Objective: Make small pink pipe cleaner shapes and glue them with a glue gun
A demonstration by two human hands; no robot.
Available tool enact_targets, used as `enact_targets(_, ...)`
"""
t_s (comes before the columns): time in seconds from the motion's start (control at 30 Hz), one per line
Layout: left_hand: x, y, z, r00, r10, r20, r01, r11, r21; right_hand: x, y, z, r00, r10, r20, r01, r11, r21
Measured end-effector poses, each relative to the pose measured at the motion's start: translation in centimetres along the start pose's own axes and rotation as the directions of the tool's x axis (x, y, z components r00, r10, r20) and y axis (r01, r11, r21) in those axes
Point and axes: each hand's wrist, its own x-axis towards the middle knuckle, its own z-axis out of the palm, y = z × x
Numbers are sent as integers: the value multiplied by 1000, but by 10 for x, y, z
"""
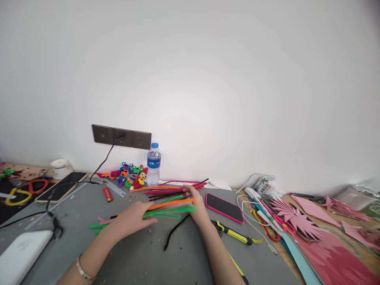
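Observation:
My left hand [133, 217] is closed around a bundle of green and orange pipe cleaners [170, 206], held above the grey mat and slightly blurred. More green and pink pipe cleaner ends [99, 225] show behind my left wrist. At the back, the curled fingers of my right hand [196, 200] close on a pile of red, pink and black pipe cleaners [169, 190]; its fingertips are partly hidden. One black pipe cleaner [173, 233] lies bent on the mat between my arms.
Pipe-cleaner figures [133, 176] and a water bottle [153, 164] stand by the wall. A pink-edged phone [225, 208] and yellow-black pliers [234, 233] lie right. Another phone [62, 188], a red lighter [108, 194] and a white power bank [25, 257] are left. Pink paper [335, 253] covers the far right.

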Motion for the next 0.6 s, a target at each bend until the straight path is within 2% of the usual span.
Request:
enact_targets(0.13, 5, 0, -10, 986, -49, -159, 34, 995, -99, 3, -20, -9, 999, 46, -27, -43, 992, 123)
enact_targets(0.17, 5, 0, -12, 979, -49, -196, 28, 993, -111, 4, -24, -10, 998, 66, -5, -64, 981, 186)
enact_targets(0.23, 6, 2, -13, 971, -55, -232, 31, 994, -103, 4, -34, -10, 989, 94, 112, -128, 927, 354)
enact_targets(0.27, 6, 3, -12, 973, -57, -224, 37, 995, -92, 3, -40, -9, 975, 93, 201, -175, 879, 443)
enact_targets(0.33, 5, 6, -8, 985, -53, -162, 40, 996, -84, -2, -55, -5, 918, 62, 391, -293, 770, 567)
enact_targets(0.43, 4, 13, 3, 1000, 15, -17, -17, 991, -135, -13, -76, 5, 844, 35, 535, -413, 680, 606)
enact_targets(0.5, 5, 15, 9, 997, 57, 56, -47, 986, -160, -20, -84, 13, 828, 36, 560, -436, 668, 603)
enact_targets(0.6, 6, 14, 15, 997, 55, 46, -47, 988, -149, -22, -82, 23, 855, 102, 509, -434, 678, 593)
